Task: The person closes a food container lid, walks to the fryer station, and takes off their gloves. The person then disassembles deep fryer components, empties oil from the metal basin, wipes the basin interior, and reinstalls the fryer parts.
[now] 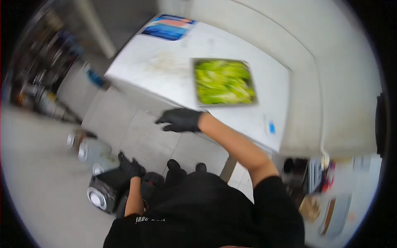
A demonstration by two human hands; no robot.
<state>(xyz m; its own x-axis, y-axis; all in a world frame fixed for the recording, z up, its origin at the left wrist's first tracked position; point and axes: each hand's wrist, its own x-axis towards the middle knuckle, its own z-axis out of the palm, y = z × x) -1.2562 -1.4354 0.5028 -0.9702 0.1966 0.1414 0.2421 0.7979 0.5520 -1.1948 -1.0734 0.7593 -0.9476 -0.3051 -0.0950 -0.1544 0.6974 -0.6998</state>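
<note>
My right hand [180, 120], in a black glove, reaches across just off the near edge of the white table [165, 84]. Its thumb and fingers are apart and nothing shows in them. Beyond it on the tabletop is a metal tray [255, 91] of green lettuce leaves [223, 82]. My left hand [132, 167], also black-gloved, is lower on the left, beside a black appliance with a silver dial [98, 198]. Its fingers look spread and nothing is seen in them. Whether it touches the appliance I cannot tell.
A blue printed packet [169, 27] lies at the table's far left corner, a small blue item [271, 127] at its right end. Lidded clear containers [89, 149] stand on the left. Blurred shelves [41, 74] are farther left. A wall backs the table.
</note>
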